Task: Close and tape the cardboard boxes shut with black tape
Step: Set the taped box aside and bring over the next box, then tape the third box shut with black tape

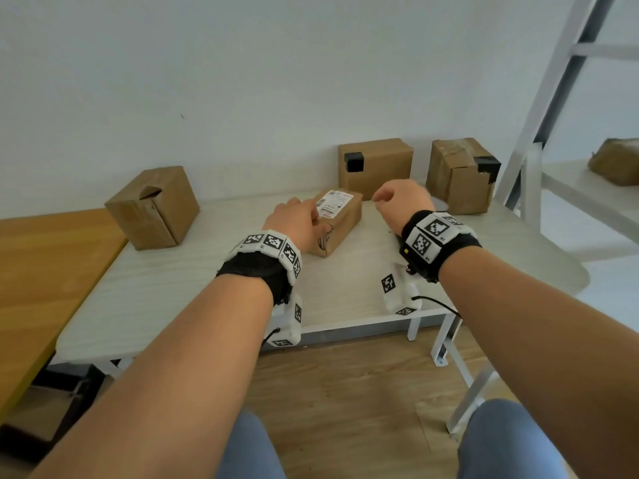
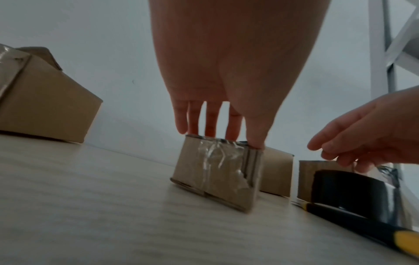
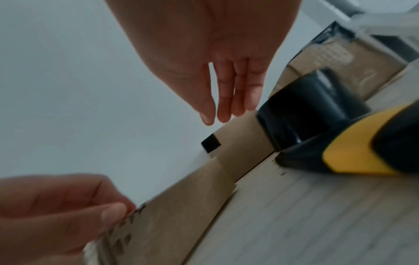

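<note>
A small cardboard box point(image 1: 340, 219) with a white shipping label lies in the middle of the white table point(image 1: 173, 288). Its end face point(image 2: 215, 172) carries crinkled clear tape. My left hand point(image 1: 299, 219) rests on its near left part, straight fingertips point(image 2: 213, 125) on the top edge and the thumb at the corner. My right hand point(image 1: 397, 198) hovers just right of the box, fingers relaxed and holding nothing. Under that hand stands a black tape roll point(image 2: 349, 188), hidden in the head view. A yellow and black utility knife point(image 3: 353, 152) lies beside the roll.
An untaped box point(image 1: 154, 207) with a lifted flap stands at the table's left. Two boxes with black tape patches stand by the wall, one point(image 1: 377, 167) behind the hands, the other point(image 1: 461, 174) to its right. A wooden table point(image 1: 41, 271) adjoins left; a white metal frame point(image 1: 539, 108) rises at right.
</note>
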Demonstrator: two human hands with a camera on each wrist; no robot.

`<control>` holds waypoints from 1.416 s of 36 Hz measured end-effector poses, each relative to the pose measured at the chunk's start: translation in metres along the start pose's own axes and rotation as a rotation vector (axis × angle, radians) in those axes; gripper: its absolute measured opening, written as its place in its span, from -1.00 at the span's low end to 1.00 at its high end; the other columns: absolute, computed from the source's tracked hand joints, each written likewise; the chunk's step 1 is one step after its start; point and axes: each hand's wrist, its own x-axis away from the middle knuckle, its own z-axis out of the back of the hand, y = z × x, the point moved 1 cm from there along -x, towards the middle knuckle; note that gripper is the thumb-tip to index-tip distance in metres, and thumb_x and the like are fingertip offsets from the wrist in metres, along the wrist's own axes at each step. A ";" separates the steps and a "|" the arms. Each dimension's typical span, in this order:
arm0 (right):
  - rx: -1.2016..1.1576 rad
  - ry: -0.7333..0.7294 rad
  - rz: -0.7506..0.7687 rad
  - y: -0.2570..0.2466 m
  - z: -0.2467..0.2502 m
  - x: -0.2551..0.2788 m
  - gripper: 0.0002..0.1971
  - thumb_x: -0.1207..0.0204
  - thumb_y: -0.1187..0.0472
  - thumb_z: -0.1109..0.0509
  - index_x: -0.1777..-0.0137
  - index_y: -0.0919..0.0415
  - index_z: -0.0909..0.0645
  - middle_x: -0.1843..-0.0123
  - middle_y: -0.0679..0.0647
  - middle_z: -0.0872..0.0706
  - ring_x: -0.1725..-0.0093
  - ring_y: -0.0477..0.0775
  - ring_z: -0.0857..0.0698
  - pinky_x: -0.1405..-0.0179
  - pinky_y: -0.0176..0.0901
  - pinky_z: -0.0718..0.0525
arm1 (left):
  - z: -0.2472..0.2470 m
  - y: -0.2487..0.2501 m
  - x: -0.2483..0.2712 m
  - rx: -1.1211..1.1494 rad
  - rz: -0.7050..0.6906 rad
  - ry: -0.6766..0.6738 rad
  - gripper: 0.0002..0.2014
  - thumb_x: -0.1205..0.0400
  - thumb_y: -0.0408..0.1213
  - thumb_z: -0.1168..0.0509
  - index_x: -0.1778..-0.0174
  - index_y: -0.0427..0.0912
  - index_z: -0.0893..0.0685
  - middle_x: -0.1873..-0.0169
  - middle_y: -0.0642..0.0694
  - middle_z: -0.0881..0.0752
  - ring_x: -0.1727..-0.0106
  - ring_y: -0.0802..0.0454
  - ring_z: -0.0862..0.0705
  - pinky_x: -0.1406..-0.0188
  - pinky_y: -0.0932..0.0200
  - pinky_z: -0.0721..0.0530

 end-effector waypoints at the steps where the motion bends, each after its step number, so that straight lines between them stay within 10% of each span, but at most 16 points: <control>1: -0.011 0.022 -0.027 0.004 0.005 -0.001 -0.72 -0.58 0.32 -0.25 -0.16 0.09 -0.71 -0.21 0.04 -0.73 -0.19 0.08 -0.67 -0.09 -0.18 -0.60 | -0.001 0.002 0.000 -0.018 0.010 0.011 -0.62 -0.63 0.07 -0.23 -0.25 -0.08 -0.56 -0.18 -0.14 -0.55 -0.20 -0.14 -0.52 -0.18 -0.05 -0.56; 7: 0.008 0.115 -0.163 0.022 0.024 -0.003 -0.70 -0.56 0.33 -0.24 -0.22 0.11 -0.65 -0.24 0.11 -0.68 -0.25 0.15 -0.61 -0.18 -0.06 -0.61 | -0.007 0.019 -0.003 -0.024 0.032 0.069 -0.46 -0.63 -0.02 -0.24 -0.51 -0.12 -0.35 -0.26 -0.18 -0.54 -0.30 -0.16 -0.48 -0.19 -0.06 -0.53; 21: 0.257 -0.277 -0.307 0.027 0.032 -0.001 -0.42 -0.64 0.39 -0.09 -0.65 0.05 -0.24 -0.59 0.23 -0.36 -0.48 0.28 -0.46 -0.45 0.10 -0.48 | -0.007 0.021 -0.006 -0.042 0.156 0.097 -0.51 -0.69 -0.04 -0.10 -0.47 -0.24 -0.34 -0.31 -0.21 -0.53 -0.29 -0.19 -0.49 -0.13 -0.03 -0.49; 28: 0.061 -0.089 -0.207 0.028 0.034 -0.001 -0.44 -0.63 0.43 -0.13 -0.59 0.02 -0.37 -0.50 0.19 -0.52 -0.44 0.24 -0.53 -0.40 0.01 -0.50 | 0.001 0.018 -0.007 -0.052 0.136 0.105 -0.51 -0.70 0.00 -0.10 -0.46 -0.22 -0.40 -0.37 -0.19 -0.49 -0.33 -0.19 -0.48 -0.20 -0.05 -0.49; 35: -0.068 0.004 -0.102 0.006 0.033 0.001 -0.65 -0.49 0.48 -0.16 -0.15 0.22 -0.66 0.05 0.14 -0.65 -0.01 0.18 -0.62 0.03 -0.08 -0.56 | 0.020 0.025 -0.005 0.094 0.011 0.148 -0.65 -0.71 -0.15 -0.12 -0.33 -0.24 -0.54 -0.26 -0.21 -0.56 -0.25 -0.17 -0.56 -0.22 0.00 -0.53; 46: -0.175 -0.050 0.064 -0.016 0.016 0.010 -0.74 -0.42 0.44 -0.26 0.15 0.05 -0.66 0.14 0.07 -0.70 0.12 0.07 -0.64 0.24 -0.22 -0.52 | 0.031 0.037 0.004 0.221 -0.052 0.139 -0.61 -0.74 -0.17 -0.09 -0.43 -0.27 -0.52 -0.37 -0.24 -0.56 -0.37 -0.17 -0.54 -0.29 0.05 -0.46; 51: -0.173 -0.076 0.076 -0.019 0.012 0.011 -0.73 -0.41 0.43 -0.27 0.09 0.08 -0.69 0.11 0.07 -0.72 0.10 0.06 -0.66 0.25 -0.21 -0.59 | 0.029 0.037 0.007 0.244 -0.048 0.159 -0.73 -0.68 -0.22 -0.14 -0.02 -0.27 -0.71 0.09 -0.23 -0.74 0.03 -0.17 -0.69 0.08 0.06 -0.57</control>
